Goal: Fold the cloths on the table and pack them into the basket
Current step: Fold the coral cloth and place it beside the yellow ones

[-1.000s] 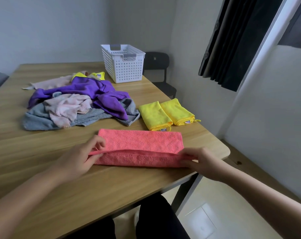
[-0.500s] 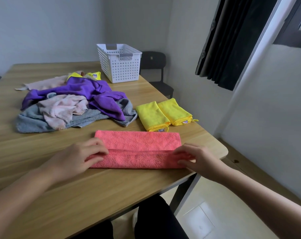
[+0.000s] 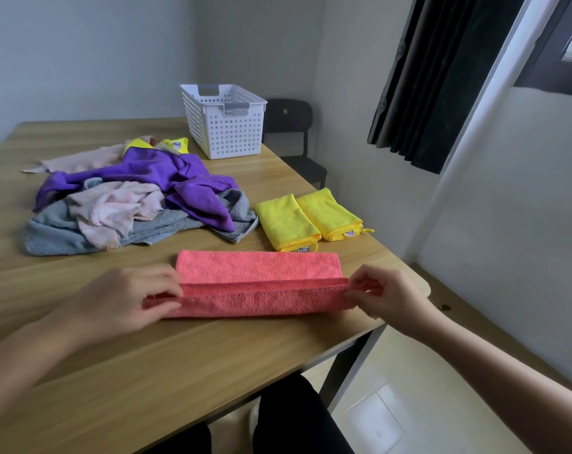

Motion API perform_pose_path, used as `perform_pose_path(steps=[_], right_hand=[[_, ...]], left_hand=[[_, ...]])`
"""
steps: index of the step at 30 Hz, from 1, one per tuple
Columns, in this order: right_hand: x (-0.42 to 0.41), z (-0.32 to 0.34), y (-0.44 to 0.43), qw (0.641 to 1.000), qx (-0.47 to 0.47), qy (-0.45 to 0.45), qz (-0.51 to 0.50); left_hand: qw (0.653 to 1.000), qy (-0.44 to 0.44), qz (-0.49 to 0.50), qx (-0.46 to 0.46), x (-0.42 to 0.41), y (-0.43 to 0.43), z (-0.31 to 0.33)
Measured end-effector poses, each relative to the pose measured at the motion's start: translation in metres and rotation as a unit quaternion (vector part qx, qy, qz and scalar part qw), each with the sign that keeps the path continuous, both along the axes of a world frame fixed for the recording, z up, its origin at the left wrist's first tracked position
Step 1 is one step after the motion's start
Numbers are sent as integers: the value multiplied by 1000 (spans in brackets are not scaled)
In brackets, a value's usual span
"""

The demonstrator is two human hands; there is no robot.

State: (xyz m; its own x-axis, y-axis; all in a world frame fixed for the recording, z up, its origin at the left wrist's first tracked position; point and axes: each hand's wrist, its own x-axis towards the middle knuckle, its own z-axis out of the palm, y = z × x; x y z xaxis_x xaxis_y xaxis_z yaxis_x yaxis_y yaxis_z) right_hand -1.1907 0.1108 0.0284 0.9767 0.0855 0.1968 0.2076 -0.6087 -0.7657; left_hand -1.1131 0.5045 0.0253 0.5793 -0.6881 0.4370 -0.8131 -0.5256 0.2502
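Each hand pinched one end of the pink cloth's (image 3: 258, 273) near edge: the left hand (image 3: 124, 303) had its fingers curled round the left corner, and the right hand (image 3: 386, 296) nipped the right corner between thumb and fingertips. That edge stood slightly raised and stretched between them, while the rest of the cloth lay flat on the table (image 3: 147, 371), close to its front edge. The cloth looked light, soft and limp, with a nap that should not slip. It would likely sag in the middle unless kept taut, so the corners seemed the right places to hold. Just beyond it lay two folded yellow cloths (image 3: 287, 224) side by side. To their left sat a loose heap of cloths (image 3: 130, 198). The white basket (image 3: 225, 126) stood at the far edge, well apart.
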Motion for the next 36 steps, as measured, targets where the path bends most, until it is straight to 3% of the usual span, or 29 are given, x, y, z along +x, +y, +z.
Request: perform_pose_path(steps=[7,11,15,22,29,33,36], right_hand=[[19,40,-4,973,223,-33,-40],[25,67,-8,959,277,-50,-38],[27,91,-10,942,329,-61,-20],[32,104,-8,943,316,-88,-59],[38,104,-8,944,318,-38,-85],[42,106,-8,937,344,7,-61],[47,108,-4,943,317,10,-105]], left_hand=[[977,23,69,-202,12,-15,48],[971,-2,82,-225,17,-23,76],[961,28,69,-268,22,-26,102],[953,116,44,-276,32,-29,120],[949,164,112,-245,38,-29,120],[906,244,96,-333,33,-40,120],[867,262,147,-397,41,-48,119]])
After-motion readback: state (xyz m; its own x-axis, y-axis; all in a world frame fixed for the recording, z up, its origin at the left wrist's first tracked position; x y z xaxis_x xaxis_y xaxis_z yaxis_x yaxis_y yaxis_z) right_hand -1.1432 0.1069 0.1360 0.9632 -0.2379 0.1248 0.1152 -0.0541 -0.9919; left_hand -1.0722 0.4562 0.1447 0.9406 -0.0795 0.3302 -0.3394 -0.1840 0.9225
